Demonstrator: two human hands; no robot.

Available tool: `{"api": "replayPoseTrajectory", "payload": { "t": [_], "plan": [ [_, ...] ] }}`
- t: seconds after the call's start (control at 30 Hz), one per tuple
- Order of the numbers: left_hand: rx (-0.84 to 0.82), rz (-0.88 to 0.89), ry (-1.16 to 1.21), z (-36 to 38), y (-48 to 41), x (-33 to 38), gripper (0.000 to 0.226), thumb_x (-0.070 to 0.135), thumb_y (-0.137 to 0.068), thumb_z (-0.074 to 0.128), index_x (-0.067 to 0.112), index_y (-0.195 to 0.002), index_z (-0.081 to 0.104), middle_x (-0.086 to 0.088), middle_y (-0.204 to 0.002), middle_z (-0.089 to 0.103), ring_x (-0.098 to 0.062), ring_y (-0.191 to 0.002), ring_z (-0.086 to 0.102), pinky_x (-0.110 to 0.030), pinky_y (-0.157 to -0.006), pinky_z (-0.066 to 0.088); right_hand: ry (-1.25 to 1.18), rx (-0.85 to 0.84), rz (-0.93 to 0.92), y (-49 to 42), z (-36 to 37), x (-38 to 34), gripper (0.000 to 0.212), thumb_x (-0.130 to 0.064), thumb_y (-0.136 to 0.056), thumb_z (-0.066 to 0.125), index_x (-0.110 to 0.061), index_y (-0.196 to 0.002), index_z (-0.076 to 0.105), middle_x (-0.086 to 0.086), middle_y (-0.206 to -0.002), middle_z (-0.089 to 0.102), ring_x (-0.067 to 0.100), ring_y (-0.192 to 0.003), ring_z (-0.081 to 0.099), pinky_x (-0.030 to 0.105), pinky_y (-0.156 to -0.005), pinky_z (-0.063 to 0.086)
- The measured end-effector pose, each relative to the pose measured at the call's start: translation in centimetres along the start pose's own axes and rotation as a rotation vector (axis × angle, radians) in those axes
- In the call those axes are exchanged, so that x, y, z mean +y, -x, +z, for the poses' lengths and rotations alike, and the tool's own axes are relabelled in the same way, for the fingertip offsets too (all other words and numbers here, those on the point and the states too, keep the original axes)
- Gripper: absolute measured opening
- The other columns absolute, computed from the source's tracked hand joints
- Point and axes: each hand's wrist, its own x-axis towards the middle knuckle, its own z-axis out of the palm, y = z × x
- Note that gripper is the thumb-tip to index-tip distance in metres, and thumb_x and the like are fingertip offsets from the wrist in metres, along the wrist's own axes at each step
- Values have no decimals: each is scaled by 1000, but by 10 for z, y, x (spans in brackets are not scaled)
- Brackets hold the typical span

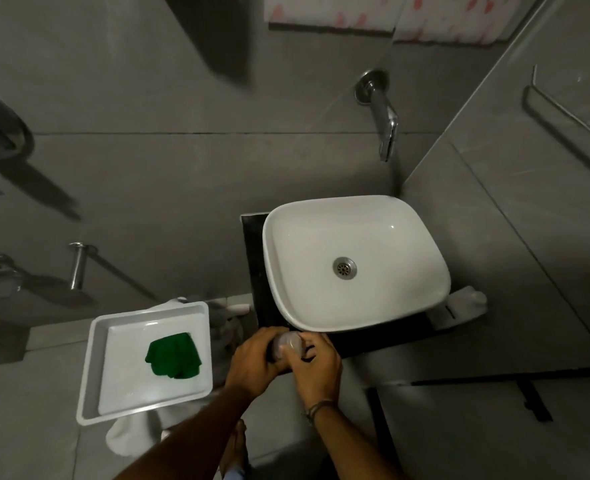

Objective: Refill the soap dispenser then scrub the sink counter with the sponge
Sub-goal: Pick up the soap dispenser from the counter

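Both my hands wrap a small translucent soap dispenser (pixel 287 342) that stands on the black sink counter (pixel 255 271), just in front of the white basin (pixel 321 317). My left hand (pixel 255 358) grips its left side and my right hand (pixel 316 367) covers its top and right side, so most of the bottle is hidden. A green sponge (pixel 173 355) lies in a white tray (pixel 94 341) to the left of the counter, apart from both hands.
A chrome tap (pixel 385 119) juts from the grey tiled wall above the basin. A white object (pixel 466 308) sits at the counter's right end. Chrome fittings (pixel 77 268) stick out of the wall at left. A towel bar (pixel 563 126) hangs on the right wall.
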Motion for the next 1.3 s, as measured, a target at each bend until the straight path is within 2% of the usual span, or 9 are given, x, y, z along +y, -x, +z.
{"api": "replayPoseTrajectory", "payload": {
  "t": [0.17, 0.3, 0.47, 0.6, 0.77, 0.9, 1.0, 1.13, 1.3],
  "plan": [
    [-39, 74, 9, -3, -2, -6, 61, 47, -77, 86, 23, -131, 70, 5, -124, 73, -13, -111, 69, -34, -95, 58, 31, -95, -97, 1, -4, 10, 48, -9, -73, 77, -37, -111, 70, -21, -121, 65, -1, -115, 62, 29, -98, 57],
    [-19, 117, 23, -2, 0, -7, 56, 44, -81, 79, 21, -131, 70, 6, -122, 73, -12, -110, 70, -36, -94, 59, -39, 27, -2, 9, 0, 3, 66, -34, -59, 91, -48, -116, 59, -20, -110, 67, 2, -104, 66, 20, -83, 59],
    [18, 101, 42, 1, 1, -9, 59, 41, -79, 88, 22, -132, 70, 5, -123, 73, -11, -111, 68, -32, -94, 57, -91, 21, 4, 11, 1, 2, 75, -3, -74, 83, -52, -122, 53, -6, -121, 68, 10, -112, 66, 34, -92, 61],
    [27, 98, 73, 5, 3, -9, 53, 36, -81, 84, 21, -129, 71, 5, -120, 73, -12, -107, 69, -34, -92, 60, -83, 83, 34, 12, 3, -5, 80, -25, -64, 92, -45, -129, 50, -14, -115, 65, 6, -103, 65, 26, -80, 62],
    [59, 80, 87, 7, 5, -7, 53, 41, -80, 80, 23, -129, 70, 7, -118, 72, -9, -106, 69, -25, -91, 57, -96, 44, 15, 11, 5, -2, 72, -10, -75, 85, -46, -129, 52, -8, -117, 68, 8, -107, 66, 29, -89, 62],
    [72, 81, 92, 10, 6, -8, 51, 44, -82, 74, 23, -128, 71, 7, -118, 73, -7, -106, 69, -28, -90, 59, -98, 102, 37, 12, 6, -7, 73, -25, -68, 91, -40, -128, 52, -13, -112, 65, 6, -101, 65, 20, -75, 59],
    [77, 79, 96, 11, 6, -9, 54, 47, -81, 76, 23, -129, 70, 9, -120, 71, -4, -108, 67, -21, -92, 55, -124, 73, 34, 11, 8, -7, 68, -9, -78, 83, -47, -124, 50, -4, -119, 66, 12, -110, 65, 27, -86, 61],
    [85, 87, 104, 11, 7, -8, 53, 49, -82, 64, 25, -129, 69, 9, -119, 71, -4, -108, 67, -26, -94, 58, -123, 103, 9, 16, 10, -8, 79, -12, -70, 87, -49, -128, 47, -11, -118, 64, 3, -109, 62, 13, -84, 55],
    [75, 85, 95, 13, 7, -12, 54, 52, -81, 70, 28, -129, 68, 11, -119, 71, 0, -108, 66, -17, -92, 53, -209, 114, 56, 14, 13, -7, 72, -4, -77, 80, -48, -126, 51, -5, -124, 67, 11, -111, 65, 24, -88, 61]
  ]
}}
